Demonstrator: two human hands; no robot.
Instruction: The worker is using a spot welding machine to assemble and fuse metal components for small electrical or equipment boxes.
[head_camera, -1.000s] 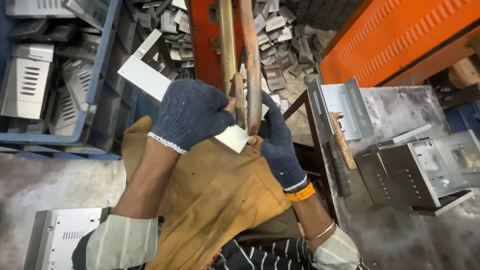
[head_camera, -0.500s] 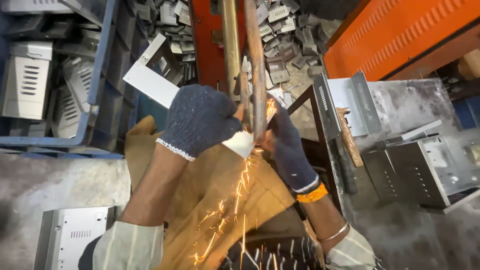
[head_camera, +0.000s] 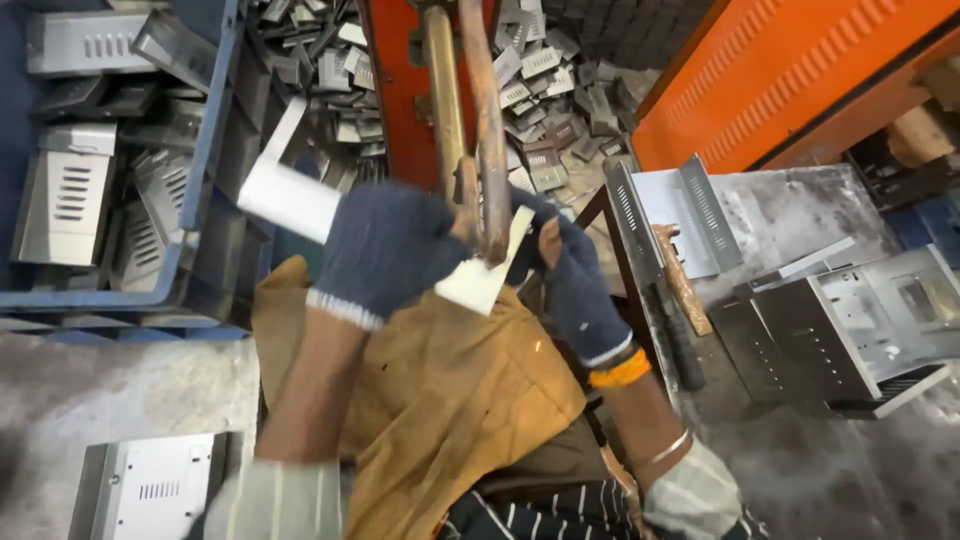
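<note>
My left hand (head_camera: 385, 250), in a dark blue knit glove, grips a bent white sheet-metal bracket (head_camera: 290, 195) and holds it against two upright rusty rods (head_camera: 480, 130) of an orange machine (head_camera: 400, 90). On the other side of the rods my right hand (head_camera: 575, 280), also gloved, pinches the bracket's near end (head_camera: 480, 280). A single spark shows on the tan apron (head_camera: 440, 400) over my lap.
A blue crate (head_camera: 200, 170) at the left holds slotted grey metal housings. Several small stamped parts lie heaped on the floor behind the machine. An orange cabinet (head_camera: 800, 70) stands at the right. Grey metal boxes (head_camera: 850, 330) and a slotted panel (head_camera: 680, 215) lie on the concrete floor.
The shower of sparks seen half a second ago has stopped. Both hands have stayed on the bracket at the rods, and the bracket has tilted slightly.
</note>
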